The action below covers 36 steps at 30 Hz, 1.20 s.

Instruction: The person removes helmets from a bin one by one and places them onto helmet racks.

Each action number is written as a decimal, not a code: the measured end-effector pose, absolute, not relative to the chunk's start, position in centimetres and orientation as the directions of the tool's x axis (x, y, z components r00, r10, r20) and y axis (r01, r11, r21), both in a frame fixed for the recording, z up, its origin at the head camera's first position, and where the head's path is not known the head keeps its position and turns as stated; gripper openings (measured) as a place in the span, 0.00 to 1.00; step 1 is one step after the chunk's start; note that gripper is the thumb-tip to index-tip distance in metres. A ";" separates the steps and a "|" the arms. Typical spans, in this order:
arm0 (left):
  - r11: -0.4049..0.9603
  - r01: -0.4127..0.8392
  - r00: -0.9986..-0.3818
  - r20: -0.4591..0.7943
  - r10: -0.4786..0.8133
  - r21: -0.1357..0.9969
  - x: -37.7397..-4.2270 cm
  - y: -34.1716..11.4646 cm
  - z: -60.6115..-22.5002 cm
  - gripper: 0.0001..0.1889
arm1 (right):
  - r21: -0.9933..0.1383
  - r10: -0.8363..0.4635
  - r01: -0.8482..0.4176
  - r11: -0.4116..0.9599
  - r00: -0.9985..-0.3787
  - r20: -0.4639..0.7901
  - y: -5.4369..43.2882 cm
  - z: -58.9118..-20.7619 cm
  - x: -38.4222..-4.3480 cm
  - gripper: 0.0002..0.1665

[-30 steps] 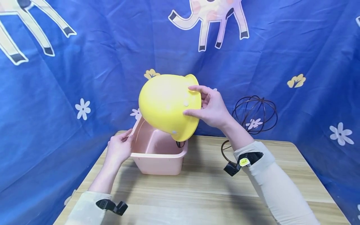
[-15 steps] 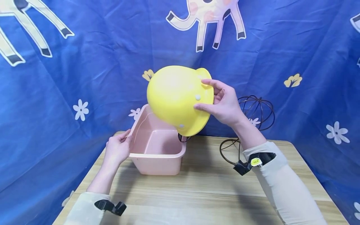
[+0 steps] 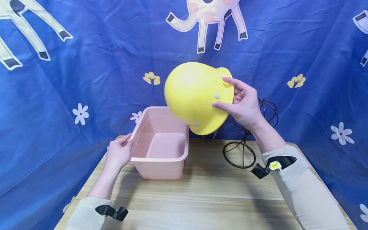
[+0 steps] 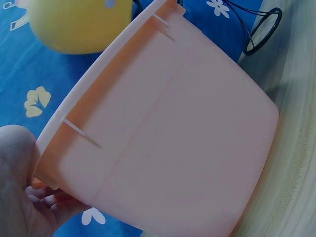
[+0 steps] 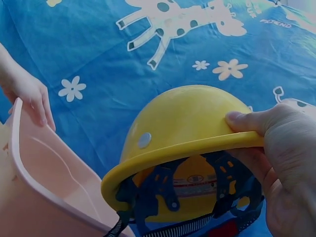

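A yellow hard hat point(image 3: 195, 95) hangs in the air on its side, its dome toward the left. My right hand point(image 3: 244, 103) grips its brim, thumb on the outer shell and fingers at the edge. The right wrist view shows the dark inner harness point(image 5: 170, 190) and a chin strap point(image 5: 182, 227) below it. A pink plastic basin point(image 3: 165, 167) stands on the table left of the hat, and nothing shows inside it. My left hand point(image 3: 119, 153) pinches the basin's left rim; in the left wrist view its fingers point(image 4: 61, 202) lie under that rim.
Behind the hat and right arm, a dark wire stand point(image 3: 240, 155) with a round base and wire cage top stands on the wooden table point(image 3: 195, 201). A blue patterned cloth point(image 3: 120, 64) hangs behind and on both sides.
My right hand has carried the hard hat right and slightly up, away from above the basin, uncovering its interior. My left hand stays on the rim.
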<state>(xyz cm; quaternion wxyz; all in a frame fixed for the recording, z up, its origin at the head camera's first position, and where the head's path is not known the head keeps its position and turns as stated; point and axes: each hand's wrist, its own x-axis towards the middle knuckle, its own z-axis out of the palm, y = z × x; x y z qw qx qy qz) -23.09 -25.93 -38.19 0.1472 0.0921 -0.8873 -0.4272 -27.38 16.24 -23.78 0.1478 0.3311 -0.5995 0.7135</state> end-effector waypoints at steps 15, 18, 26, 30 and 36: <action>0.628 -0.033 -0.940 0.189 -0.284 0.778 -23.3 -26.2 -38.6 0.24 | -0.708 -0.015 -0.641 -0.298 -0.738 0.675 20.2 -24.1 -26.7 0.45; 0.629 -0.024 -0.939 0.198 -0.282 0.777 -23.3 -26.2 -38.6 0.24 | -0.693 0.019 -0.649 -0.313 -0.734 0.679 21.0 -24.3 -26.5 0.44; 0.639 -0.013 -0.938 0.212 -0.274 0.769 -23.4 -26.1 -38.6 0.24 | -0.660 0.091 -0.667 -0.347 -0.724 0.684 23.1 -25.2 -25.9 0.45; 0.635 -0.016 -0.938 0.209 -0.278 0.772 -23.4 -26.1 -38.6 0.24 | -0.651 0.134 -0.676 -0.345 -0.722 0.679 23.9 -25.7 -25.7 0.44; 0.631 -0.024 -0.938 0.200 -0.282 0.776 -23.4 -26.0 -38.5 0.24 | -0.642 0.199 -0.676 -0.360 -0.729 0.655 24.9 -26.6 -25.3 0.44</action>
